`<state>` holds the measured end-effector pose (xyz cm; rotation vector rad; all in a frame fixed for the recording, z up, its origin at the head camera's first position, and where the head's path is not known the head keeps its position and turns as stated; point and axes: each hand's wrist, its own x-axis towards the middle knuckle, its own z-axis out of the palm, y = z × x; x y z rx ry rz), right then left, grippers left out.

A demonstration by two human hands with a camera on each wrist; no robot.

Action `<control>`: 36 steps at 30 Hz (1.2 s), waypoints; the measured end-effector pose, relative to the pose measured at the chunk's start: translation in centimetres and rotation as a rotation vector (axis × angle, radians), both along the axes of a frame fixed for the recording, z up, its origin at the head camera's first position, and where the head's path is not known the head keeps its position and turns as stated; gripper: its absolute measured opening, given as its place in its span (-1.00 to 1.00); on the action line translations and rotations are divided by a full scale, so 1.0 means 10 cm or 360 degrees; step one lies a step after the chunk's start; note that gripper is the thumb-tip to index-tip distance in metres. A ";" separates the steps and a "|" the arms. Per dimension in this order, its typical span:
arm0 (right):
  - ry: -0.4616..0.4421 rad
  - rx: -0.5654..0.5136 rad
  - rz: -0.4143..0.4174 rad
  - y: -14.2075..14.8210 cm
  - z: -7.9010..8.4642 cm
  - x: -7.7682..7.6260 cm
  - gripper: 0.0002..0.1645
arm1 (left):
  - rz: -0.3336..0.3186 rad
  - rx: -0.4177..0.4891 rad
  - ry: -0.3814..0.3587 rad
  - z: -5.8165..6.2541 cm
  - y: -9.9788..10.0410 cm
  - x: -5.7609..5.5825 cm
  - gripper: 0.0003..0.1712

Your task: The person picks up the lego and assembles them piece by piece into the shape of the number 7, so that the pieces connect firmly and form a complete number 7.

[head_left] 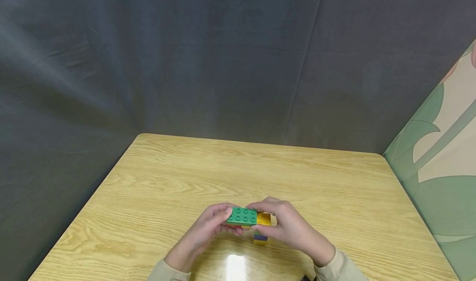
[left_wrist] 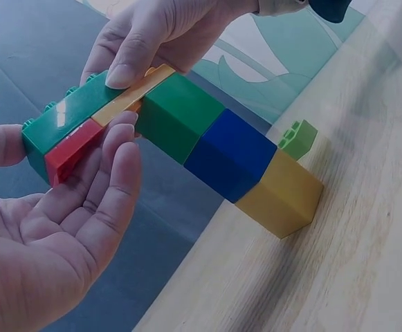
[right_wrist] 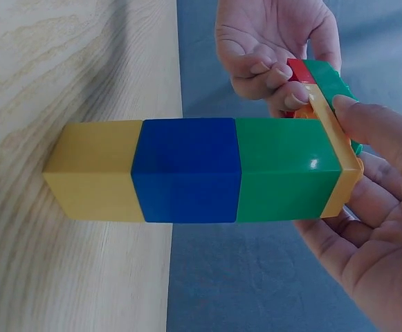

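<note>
A tower of a yellow block [right_wrist: 93, 169], a blue block [right_wrist: 187, 169] and a green block [right_wrist: 284, 169] stands on the table. A flat orange brick [left_wrist: 133, 95] caps it and juts out to the left. On the jutting part lies a long studded green brick [head_left: 243, 216], with a red brick [left_wrist: 72, 151] under its outer end. My left hand [head_left: 202, 229] grips that outer end, thumb on the green brick and fingers beneath. From the other side my right hand [head_left: 291, 229] pinches the top around the orange and long green bricks.
A small light green brick [left_wrist: 299, 140] lies on the table behind the tower in the left wrist view. The wooden table [head_left: 178, 173] has dark cloth [head_left: 223, 66] behind it and a leaf-patterned cloth [head_left: 446, 148] at the right.
</note>
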<state>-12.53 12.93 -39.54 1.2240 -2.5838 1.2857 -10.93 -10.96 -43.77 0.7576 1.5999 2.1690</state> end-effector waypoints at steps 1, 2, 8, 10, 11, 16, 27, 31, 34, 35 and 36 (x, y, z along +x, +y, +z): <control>-0.0002 0.0005 -0.0001 0.00 0.00 0.00 -0.55 | -0.0001 0.0002 0.0000 0.00 0.00 0.00 -0.53; -0.0002 0.0007 0.0001 0.00 0.00 0.00 -0.54 | -0.0001 0.0007 0.0008 0.01 0.00 0.00 -0.53; 0.0021 0.0000 0.0012 0.02 -0.01 0.00 -0.49 | 0.0011 -0.0005 -0.0022 0.03 -0.01 0.00 -0.52; 0.0033 -0.0010 0.0011 0.03 -0.03 0.00 -0.48 | 0.0018 -0.0010 -0.0040 0.03 -0.01 0.00 -0.52; 0.0036 -0.0018 0.0010 0.04 -0.03 0.00 -0.47 | 0.0022 -0.0013 -0.0043 0.03 0.00 0.00 -0.52; 0.0067 -0.0076 0.0017 0.11 -0.07 -0.01 -0.46 | 0.0033 -0.0024 -0.0048 0.04 0.00 0.01 -0.52; 0.0002 -0.0082 -0.0007 0.22 -0.09 0.01 -0.47 | 0.0034 -0.0065 -0.0059 0.06 0.00 0.02 -0.51; -0.0004 -0.0078 -0.0010 0.25 -0.10 0.01 -0.47 | 0.0035 -0.0074 -0.0072 0.06 0.00 0.01 -0.51; -0.0010 -0.0076 -0.0017 0.27 -0.10 0.02 -0.47 | 0.0040 -0.0077 -0.0079 0.06 0.00 0.01 -0.51; -0.0011 -0.0077 -0.0022 0.27 -0.11 0.02 -0.47 | 0.0040 -0.0077 -0.0079 0.06 0.01 0.01 -0.51; -0.0006 -0.0080 -0.0027 0.28 -0.11 0.01 -0.47 | 0.0041 -0.0077 -0.0079 0.06 0.01 0.01 -0.51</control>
